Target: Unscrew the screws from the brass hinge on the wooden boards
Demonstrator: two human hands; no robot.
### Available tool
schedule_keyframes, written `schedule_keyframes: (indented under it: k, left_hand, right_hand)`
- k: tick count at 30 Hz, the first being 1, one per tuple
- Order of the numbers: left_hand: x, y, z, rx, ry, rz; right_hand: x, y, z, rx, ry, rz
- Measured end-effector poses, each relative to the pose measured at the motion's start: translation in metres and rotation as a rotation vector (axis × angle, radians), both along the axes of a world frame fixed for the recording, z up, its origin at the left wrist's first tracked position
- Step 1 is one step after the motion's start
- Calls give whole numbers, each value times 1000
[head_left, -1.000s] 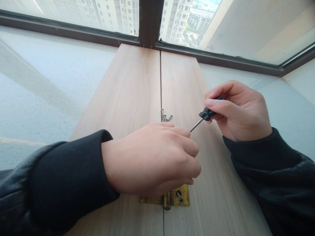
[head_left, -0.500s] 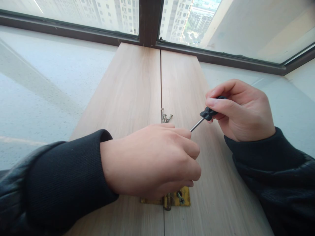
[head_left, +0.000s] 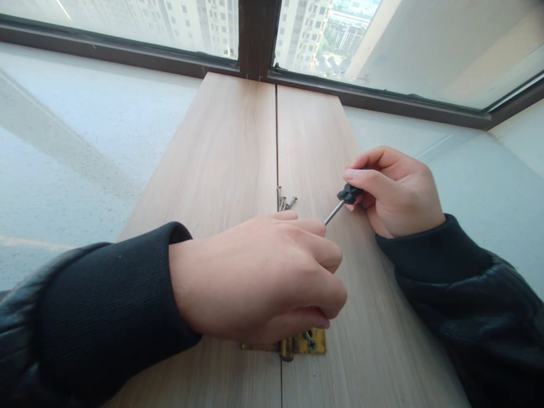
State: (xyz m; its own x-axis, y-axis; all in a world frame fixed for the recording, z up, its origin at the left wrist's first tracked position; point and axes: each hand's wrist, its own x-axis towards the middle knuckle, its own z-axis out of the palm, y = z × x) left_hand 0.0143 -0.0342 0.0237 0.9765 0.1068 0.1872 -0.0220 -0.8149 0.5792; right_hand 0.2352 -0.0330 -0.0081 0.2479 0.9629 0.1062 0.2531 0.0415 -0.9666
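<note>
My right hand (head_left: 395, 192) is closed round the black handle of a small screwdriver (head_left: 346, 198). Its metal shaft slants down and left and disappears behind my left hand (head_left: 263, 277). My left hand is curled shut over a brass hinge (head_left: 304, 343) that bridges the seam between two light wooden boards (head_left: 229, 153). Only the hinge's lower edge and one screw show below my fingers. What my left fingers pinch is hidden.
Several loose screws (head_left: 285, 201) lie on the seam just beyond my left hand. The boards rest on a pale speckled sill (head_left: 85, 130) and run up to a dark window frame (head_left: 255, 39). High-rise buildings show through the glass.
My right hand with the screwdriver has moved left and slightly down, closer to my left hand. My left hand has barely shifted.
</note>
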Motion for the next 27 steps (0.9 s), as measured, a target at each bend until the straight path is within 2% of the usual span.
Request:
schedule_keyframes:
  k: [18, 27]
  left_hand:
    - [2, 1, 0, -50, 53, -55]
    - [-4, -1, -1, 53, -10, 5]
  right_hand:
    - [2, 0, -4, -16, 3, -3]
    - [-2, -1, -3, -11, -37, 0]
